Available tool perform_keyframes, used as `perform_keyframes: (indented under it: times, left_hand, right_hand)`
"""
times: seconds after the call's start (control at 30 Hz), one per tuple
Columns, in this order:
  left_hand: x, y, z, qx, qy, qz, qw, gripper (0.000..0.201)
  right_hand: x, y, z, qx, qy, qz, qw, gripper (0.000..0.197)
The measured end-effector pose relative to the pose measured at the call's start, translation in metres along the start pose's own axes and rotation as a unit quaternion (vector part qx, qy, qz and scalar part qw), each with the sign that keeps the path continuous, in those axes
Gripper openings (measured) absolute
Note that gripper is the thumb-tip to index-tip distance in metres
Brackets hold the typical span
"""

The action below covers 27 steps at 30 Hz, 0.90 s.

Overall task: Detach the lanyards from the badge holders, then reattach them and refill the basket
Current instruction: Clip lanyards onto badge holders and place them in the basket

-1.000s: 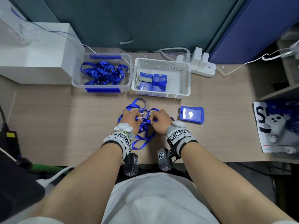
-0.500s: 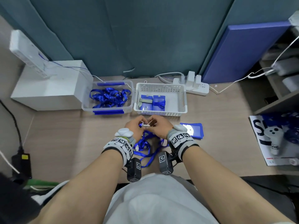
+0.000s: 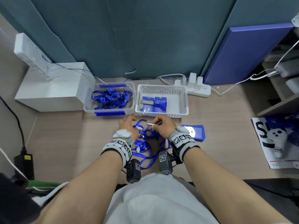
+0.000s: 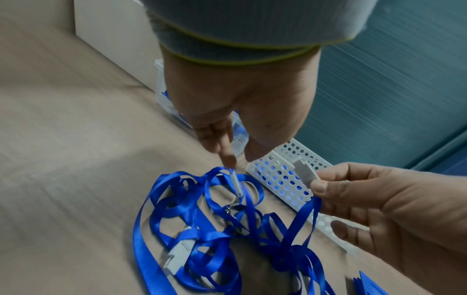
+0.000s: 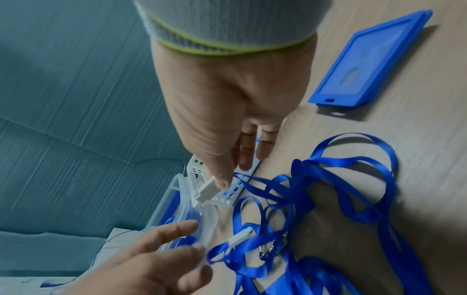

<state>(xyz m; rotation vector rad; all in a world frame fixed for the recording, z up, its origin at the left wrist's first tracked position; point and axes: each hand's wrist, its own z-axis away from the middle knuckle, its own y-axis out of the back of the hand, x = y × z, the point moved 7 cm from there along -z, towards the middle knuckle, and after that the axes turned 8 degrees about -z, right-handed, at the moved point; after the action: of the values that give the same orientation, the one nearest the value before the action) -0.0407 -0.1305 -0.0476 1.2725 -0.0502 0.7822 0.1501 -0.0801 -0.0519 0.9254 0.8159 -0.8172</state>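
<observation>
A tangle of blue lanyards [image 3: 145, 144] lies on the desk between my hands. My right hand [image 3: 156, 124] pinches a white clasp piece [image 5: 207, 189] of one lanyard between thumb and forefinger, lifted just in front of the white basket [image 3: 162, 114]. My left hand [image 3: 129, 125] hovers with fingers spread; in the left wrist view its forefinger [image 4: 227, 157] sits just above another white clasp [image 4: 237, 185] and holds nothing. A loose blue badge holder [image 3: 196, 133] lies to the right of my right hand. Two more badge holders [image 3: 153, 104] lie in the basket.
A clear tub [image 3: 85, 109] of blue lanyards stands left of the basket. Behind it is a white box [image 3: 53, 92]. A power strip [image 3: 194, 88] lies behind the basket. A magazine with a white controller [image 3: 275, 139] is at the right, a black adapter [image 3: 25, 164] at the left edge.
My hands, pressed together on a clasp before, have drawn apart. The right keeps the white clasp piece; the left has let go and spread its fingers. The head view has tilted up.
</observation>
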Motion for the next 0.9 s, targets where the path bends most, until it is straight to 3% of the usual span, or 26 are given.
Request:
perform_keyframes:
  times: [0.1, 0.2, 0.27, 0.53, 0.63, 0.73, 0.9]
  left_hand:
    - [0.008, -0.009, -0.005, -0.015, 0.006, 0.077, 0.997, 0.013]
    - [0.026, -0.030, -0.003, -0.095, 0.006, 0.204, 0.974, 0.011]
    - [0.033, -0.034, -0.002, -0.100, -0.007, 0.237, 0.966, 0.010]
    - [0.057, -0.045, 0.000, -0.082, -0.056, 0.235, 0.967, 0.011]
    - [0.069, -0.057, 0.003, -0.115, -0.057, 0.249, 0.960, 0.011]
    - [0.078, -0.071, 0.005, -0.149, -0.036, 0.267, 0.952, 0.012]
    - [0.094, -0.095, 0.008, -0.179, 0.000, 0.211, 0.961, 0.024]
  right_hand:
    - [-0.001, -0.003, -0.002, 0.005, 0.012, 0.005, 1.000, 0.020]
    - [-0.001, -0.005, -0.004, 0.009, 0.016, -0.005, 1.000, 0.019]
    - [0.000, -0.004, -0.005, 0.013, 0.023, -0.014, 1.000, 0.020]
    - [0.022, 0.023, -0.002, 0.005, -0.004, -0.019, 1.000, 0.034]
    - [0.039, 0.054, 0.001, 0.042, -0.009, -0.003, 0.999, 0.026]
    - [0.059, 0.093, 0.005, 0.098, -0.037, 0.106, 0.989, 0.030]
    - [0.093, 0.135, 0.017, 0.079, -0.111, 0.240, 0.961, 0.058]
